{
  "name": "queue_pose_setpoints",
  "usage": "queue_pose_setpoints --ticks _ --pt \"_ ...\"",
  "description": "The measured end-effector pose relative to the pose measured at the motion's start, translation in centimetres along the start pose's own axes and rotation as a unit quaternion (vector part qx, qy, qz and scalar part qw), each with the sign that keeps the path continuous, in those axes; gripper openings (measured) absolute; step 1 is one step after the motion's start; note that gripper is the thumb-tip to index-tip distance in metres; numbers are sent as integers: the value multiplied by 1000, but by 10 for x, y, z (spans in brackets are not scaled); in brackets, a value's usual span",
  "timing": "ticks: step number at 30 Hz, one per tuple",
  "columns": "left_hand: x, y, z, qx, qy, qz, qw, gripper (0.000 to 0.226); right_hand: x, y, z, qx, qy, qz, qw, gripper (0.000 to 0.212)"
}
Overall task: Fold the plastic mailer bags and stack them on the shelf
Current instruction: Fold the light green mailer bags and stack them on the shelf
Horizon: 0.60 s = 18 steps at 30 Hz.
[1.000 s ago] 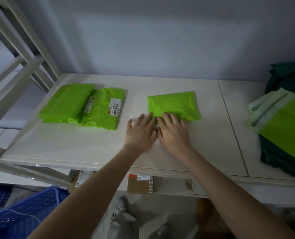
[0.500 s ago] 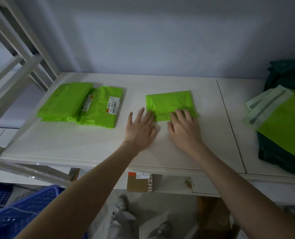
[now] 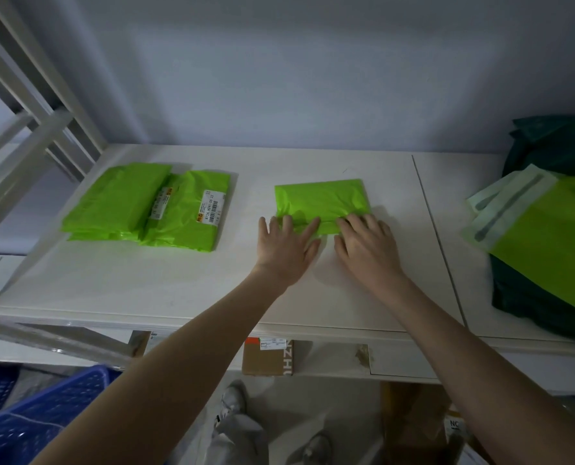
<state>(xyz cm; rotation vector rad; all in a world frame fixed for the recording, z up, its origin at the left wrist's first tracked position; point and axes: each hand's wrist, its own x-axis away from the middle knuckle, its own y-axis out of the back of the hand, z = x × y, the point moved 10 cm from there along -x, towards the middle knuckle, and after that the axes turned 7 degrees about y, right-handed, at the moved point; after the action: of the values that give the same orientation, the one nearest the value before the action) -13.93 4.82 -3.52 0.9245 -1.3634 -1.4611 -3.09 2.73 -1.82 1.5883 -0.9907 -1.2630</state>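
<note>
A folded bright green mailer bag lies flat in the middle of the white shelf. My left hand rests palm down with spread fingers on the bag's near left edge. My right hand lies flat beside it, fingertips on the bag's near right edge. Neither hand grips anything. At the shelf's left sits a stack of folded green mailers, two of them showing white labels. At the far right lies a pile of unfolded green mailers over dark green ones.
White shelf uprights slant at the left. A blue plastic crate stands below left. A small cardboard box sits on the lower level. My shoes and trouser legs show on the floor. A seam divides the shelf boards.
Both hands have slid apart along the bag's near edge, the left one leftward and the right one rightward. The bag stays flat in the same spot.
</note>
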Motion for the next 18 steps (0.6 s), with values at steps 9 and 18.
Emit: queue_pose_setpoints --ticks 9,18 --pt "0 1 0 40 2 -10 999 49 5 -1 -9 -52 -10 -7 999 38" --pt "-3 -1 0 55 -2 2 998 49 14 -11 -30 -52 -55 37 996 42"
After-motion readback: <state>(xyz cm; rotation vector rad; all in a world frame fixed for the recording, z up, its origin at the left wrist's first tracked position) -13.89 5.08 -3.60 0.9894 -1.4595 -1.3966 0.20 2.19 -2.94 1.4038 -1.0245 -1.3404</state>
